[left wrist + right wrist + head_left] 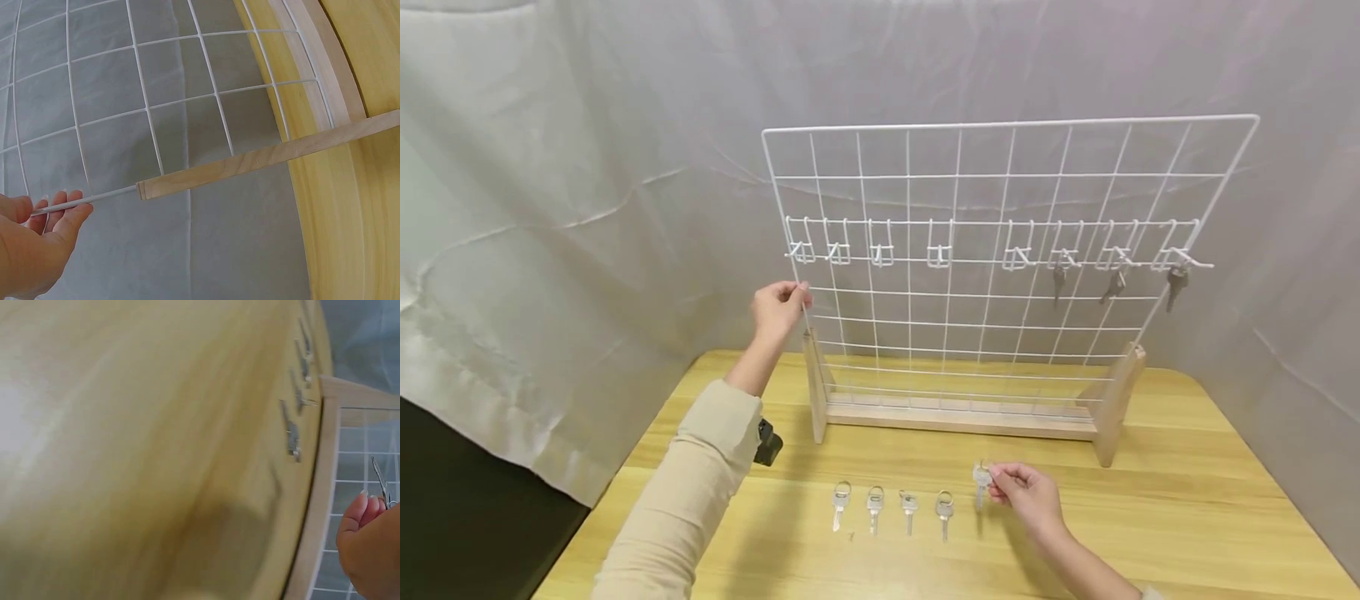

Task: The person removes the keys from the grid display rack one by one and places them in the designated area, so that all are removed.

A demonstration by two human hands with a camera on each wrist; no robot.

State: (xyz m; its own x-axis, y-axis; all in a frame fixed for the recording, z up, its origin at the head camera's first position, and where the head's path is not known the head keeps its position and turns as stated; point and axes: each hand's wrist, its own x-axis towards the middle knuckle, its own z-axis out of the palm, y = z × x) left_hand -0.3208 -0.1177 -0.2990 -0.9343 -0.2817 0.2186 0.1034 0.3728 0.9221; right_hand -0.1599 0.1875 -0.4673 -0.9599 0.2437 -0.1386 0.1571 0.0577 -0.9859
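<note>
My left hand [778, 310] grips the left edge wire of a white grid rack [985, 293]; the left wrist view shows the fingers [74, 215] curled round that wire just beyond the wooden side post [250, 157]. Low over the table, my right hand [1028, 498] pinches a silver key [982, 475] with its blade pointing down. Left of it a row of keys lies on the wood, each with a ring: one key [944, 507] nearest, then others [909, 503] further left. Three keys hang on hooks at the rack's right, the outermost key [1177, 285] at the end.
A row of white hooks [939, 254] crosses the rack, those at the left and middle bare. The rack stands in a wooden base [962, 418] on the yellow wooden table [1195, 500]. Grey cloth [625, 167] hangs behind and at the sides.
</note>
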